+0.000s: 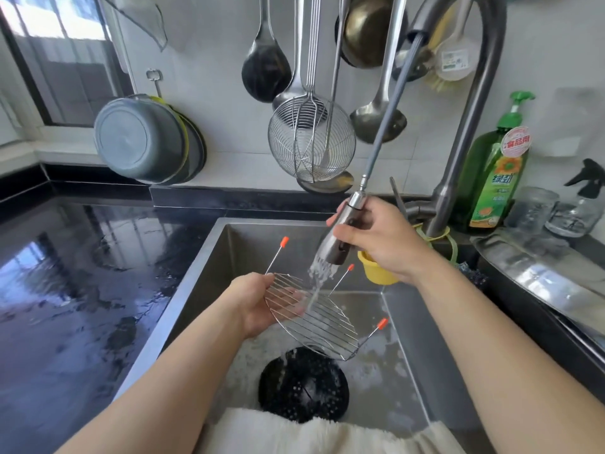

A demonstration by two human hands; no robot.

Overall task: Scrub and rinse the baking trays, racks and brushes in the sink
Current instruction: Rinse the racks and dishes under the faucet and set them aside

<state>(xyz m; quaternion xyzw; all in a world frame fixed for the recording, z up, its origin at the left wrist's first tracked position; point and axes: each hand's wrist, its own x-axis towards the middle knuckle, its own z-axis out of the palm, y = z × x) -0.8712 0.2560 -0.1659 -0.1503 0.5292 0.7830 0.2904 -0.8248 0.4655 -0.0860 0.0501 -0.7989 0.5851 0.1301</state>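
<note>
1. Reaching in from the lower left, the left forearm angles up over the sink, and the left hand lies palm up under the near-left edge of a round wire rack.
2. Its fingers run beneath the wires and show through them; the thumb sits by the rim. How firmly they curl round the wire I cannot tell, as the spray blurs that spot, but the rack plainly rests in this hand.
3. The rack is held above the sink basin, tilted down toward the right, with its orange-tipped legs pointing upward (it is turned upside down).
4. The right forearm comes in from the lower right, wrist bent inward, and the right hand wraps its fingers round the pull-out spray head, thumb on the near side.
5. The spray head points down and to the left; water streams from it onto the upper part of the rack, just beside the left fingertips.
6. A grey hose runs from the spray head up to the arched faucet.
7. Below the rack, a black perforated strainer covers the drain, with foam scattered on the sink floor.
8. A yellow cup hangs at the sink's back right corner, partly hidden by the right wrist.
9. A green detergent bottle stands on the counter behind the faucet.
</note>
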